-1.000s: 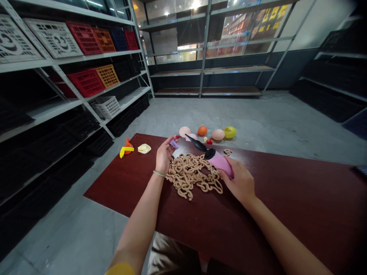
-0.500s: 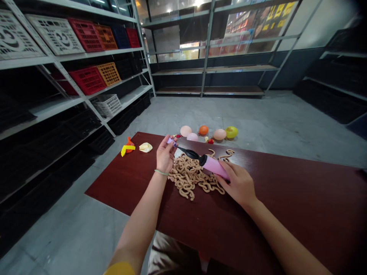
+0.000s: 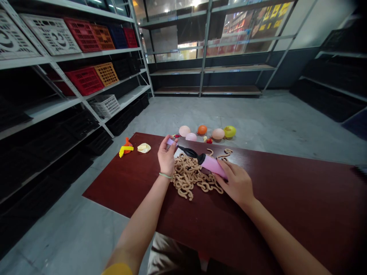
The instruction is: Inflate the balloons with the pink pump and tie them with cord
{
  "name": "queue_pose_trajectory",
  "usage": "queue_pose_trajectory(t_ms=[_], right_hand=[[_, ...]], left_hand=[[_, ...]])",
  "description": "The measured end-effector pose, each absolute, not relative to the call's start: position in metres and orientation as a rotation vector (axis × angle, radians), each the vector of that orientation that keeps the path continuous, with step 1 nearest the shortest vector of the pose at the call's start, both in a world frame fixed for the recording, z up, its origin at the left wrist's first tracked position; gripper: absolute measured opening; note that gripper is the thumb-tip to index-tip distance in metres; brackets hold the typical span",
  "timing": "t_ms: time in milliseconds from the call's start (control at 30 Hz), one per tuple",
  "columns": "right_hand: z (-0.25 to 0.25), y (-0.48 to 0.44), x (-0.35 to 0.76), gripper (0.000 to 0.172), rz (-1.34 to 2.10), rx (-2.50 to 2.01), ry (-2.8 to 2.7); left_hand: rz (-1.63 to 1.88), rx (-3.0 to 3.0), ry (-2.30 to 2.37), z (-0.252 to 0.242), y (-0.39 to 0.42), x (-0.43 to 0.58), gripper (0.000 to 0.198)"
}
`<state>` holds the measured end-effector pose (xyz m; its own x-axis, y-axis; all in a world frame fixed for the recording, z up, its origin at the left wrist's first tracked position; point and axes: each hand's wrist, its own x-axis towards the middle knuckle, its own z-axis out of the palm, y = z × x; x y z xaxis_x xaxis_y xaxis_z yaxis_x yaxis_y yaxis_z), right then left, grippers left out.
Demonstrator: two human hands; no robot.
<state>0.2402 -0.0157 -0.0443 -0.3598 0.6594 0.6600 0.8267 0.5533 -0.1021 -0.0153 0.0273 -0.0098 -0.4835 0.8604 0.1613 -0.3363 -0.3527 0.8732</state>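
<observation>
My right hand [image 3: 236, 183] is wrapped round the pink barrel of a balloon pump [image 3: 211, 163], whose black nozzle end points left. At that tip, my left hand [image 3: 167, 154] pinches a limp purple balloon [image 3: 172, 142]; whether the balloon's neck sits over the nozzle, I cannot tell. Beneath the pump lies a heap of tan, curled, rope-like pieces [image 3: 185, 173] on the dark red table [image 3: 120, 183]. Two such curls lie apart near the far edge. To the left rest a cream uninflated balloon [image 3: 143, 148], a yellow one [image 3: 125, 150] and an orange one [image 3: 128, 142].
Several inflated balloons lie on the floor past the table's far edge, among them an orange balloon [image 3: 202, 130] and a yellow-green balloon [image 3: 229, 131]. Shelving with plastic crates [image 3: 86, 80] runs along the left. A metal rack [image 3: 203, 68] stands at the back.
The purple balloon now meets the pump's tip more closely, with my left fingers shifted slightly right. My right hand keeps its hold on the pump. The whole view has shifted a little.
</observation>
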Motion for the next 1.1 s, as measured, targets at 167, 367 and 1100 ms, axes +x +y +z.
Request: queue_pose_trajectory(t_ms=[167,367,1100], right_hand=[[-0.045,-0.016,0.239,0.049,-0.337,-1.182,-2.133],[-0.042,-0.017,0.238,0.048,-0.371,-1.180,-2.123],[-0.046,-0.017,0.233,0.048,-0.246,-1.221,-2.038]], left_hand=[[1.930,0.893,1.061,-0.011,0.026,-0.013,0.047],[1.830,0.931,1.024,-0.013,0.023,-0.002,0.051],[1.691,0.711,0.863,-0.016,0.014,0.022,0.035]])
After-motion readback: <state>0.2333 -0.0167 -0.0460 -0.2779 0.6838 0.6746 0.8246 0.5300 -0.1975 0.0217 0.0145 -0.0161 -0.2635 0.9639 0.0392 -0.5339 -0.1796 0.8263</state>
